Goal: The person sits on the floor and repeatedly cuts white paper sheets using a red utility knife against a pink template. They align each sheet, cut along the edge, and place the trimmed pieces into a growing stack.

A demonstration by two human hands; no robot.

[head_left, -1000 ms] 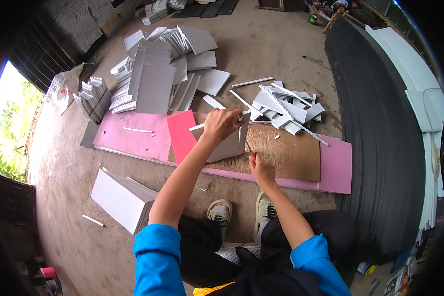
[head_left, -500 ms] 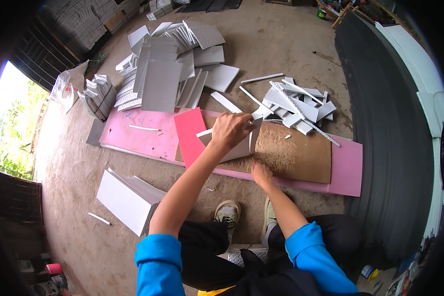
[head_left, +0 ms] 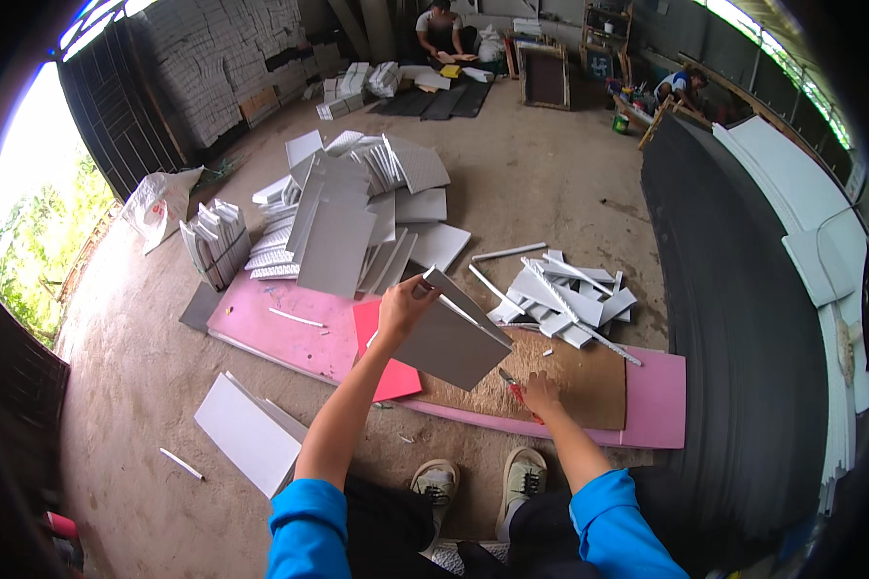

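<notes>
My left hand (head_left: 407, 309) is closed on the upper edge of a grey foam board (head_left: 449, 349), holding it tilted above the work surface. A narrow strip (head_left: 465, 307) runs along the board's top side, split by a light gap. My right hand (head_left: 541, 394) is closed around a red-handled cutter knife (head_left: 512, 384), its blade pointing up and left, just right of the board's lower corner. Beneath both lies a worn brown board (head_left: 579, 376) on a long pink foam sheet (head_left: 658, 396). A flat red-pink sheet (head_left: 396, 384) is partly hidden behind the grey board and my left arm.
Grey foam boards (head_left: 336, 241) are heaped beyond the pink sheet, beside a tied bundle (head_left: 214, 241). Offcut strips (head_left: 570, 294) lie piled at right. A small board stack (head_left: 246, 434) rests near my left arm. Black sheets (head_left: 743, 318) line the right. Two people (head_left: 441, 34) sit farther back.
The view has tilted up, showing more of the room. The grey board is now raised and turned its broad face toward me. My right hand has moved right, away from it, with the knife.
</notes>
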